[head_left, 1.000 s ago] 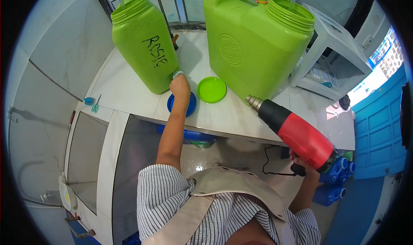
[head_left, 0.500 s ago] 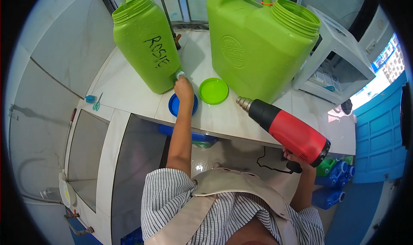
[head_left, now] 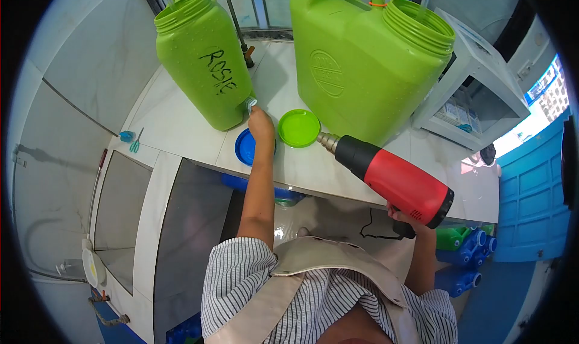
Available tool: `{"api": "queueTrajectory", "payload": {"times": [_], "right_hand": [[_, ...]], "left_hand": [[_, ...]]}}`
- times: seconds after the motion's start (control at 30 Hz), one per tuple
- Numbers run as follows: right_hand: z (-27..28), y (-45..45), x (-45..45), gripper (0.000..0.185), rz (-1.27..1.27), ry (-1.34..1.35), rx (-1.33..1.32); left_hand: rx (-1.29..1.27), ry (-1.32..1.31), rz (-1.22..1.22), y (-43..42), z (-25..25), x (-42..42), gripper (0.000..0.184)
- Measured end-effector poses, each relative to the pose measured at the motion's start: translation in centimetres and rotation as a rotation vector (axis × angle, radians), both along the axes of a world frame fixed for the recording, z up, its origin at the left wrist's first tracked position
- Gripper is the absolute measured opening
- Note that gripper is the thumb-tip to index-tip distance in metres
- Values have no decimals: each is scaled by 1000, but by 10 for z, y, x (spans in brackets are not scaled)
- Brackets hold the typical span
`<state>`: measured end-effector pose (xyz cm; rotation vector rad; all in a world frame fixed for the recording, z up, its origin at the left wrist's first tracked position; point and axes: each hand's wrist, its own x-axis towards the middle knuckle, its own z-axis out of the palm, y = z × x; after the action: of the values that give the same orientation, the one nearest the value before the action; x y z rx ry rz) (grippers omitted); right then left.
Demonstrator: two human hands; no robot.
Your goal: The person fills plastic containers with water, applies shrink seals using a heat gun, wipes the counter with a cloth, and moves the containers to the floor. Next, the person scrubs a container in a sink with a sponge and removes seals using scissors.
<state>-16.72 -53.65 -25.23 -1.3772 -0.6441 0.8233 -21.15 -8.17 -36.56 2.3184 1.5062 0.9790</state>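
White counter [head_left: 301, 166] is keeping a lettered jug [head_left: 202, 66] and larger jug [head_left: 344, 54] upright, perhaps against spilling. Near its front edge, my left hand [head_left: 260, 127] is pinching a pale piece [head_left: 251, 104] at the first; my right hand [head_left: 396, 214] is gripping a heat gun [head_left: 403, 184], bearing its weight.

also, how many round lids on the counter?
2: a green lid between the left hand and the heat gun nozzle, and a blue lid partly hidden by that hand. More could be behind the green jugs.
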Motion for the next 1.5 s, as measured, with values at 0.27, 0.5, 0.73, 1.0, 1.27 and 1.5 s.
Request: {"api": "queueTrajectory", "payload": {"times": [0.27,0.5,0.73,1.0,1.27,1.5], "right_hand": [[-2,24,-9,29,23,19,-5],[-45,80,-13,21,46,-210,-200],[-49,165,-41,19,30,78,-33],[-54,216,-49,17,-14,326,70],[-37,255,-64,16,-18,110,-38],[-32,267,-70,16,-58,164,-106]], "left_hand": [[-520,-1273,-189,22,-14,-18,19],[-245,-791,-71,62,-39,-21,26],[-891,-1137,-155,63,-12,-25,26],[-1014,-1127,-277,69,-12,-27,30],[-971,-1299,-366,49,2,-38,44],[-954,-1292,-392,53,-8,-40,48]]}}
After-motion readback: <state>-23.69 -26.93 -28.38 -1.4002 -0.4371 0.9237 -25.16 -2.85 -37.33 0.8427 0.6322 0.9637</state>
